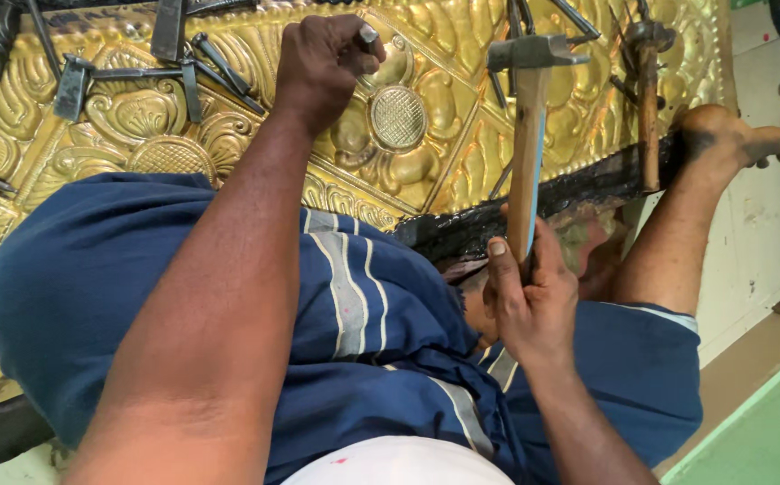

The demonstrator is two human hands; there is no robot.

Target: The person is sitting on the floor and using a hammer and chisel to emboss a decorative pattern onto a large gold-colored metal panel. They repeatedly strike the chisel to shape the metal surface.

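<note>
My left hand [323,58] pinched a punch [368,37] on the brass sheet [426,135], right hand [529,301] clenched on the raised hammer [529,108]; I judged a plumb punch and square blows best.

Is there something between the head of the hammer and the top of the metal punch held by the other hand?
Nothing visible. The hammer in the right hand is raised beside the punch, held by the left hand against the brass sheet.
</note>
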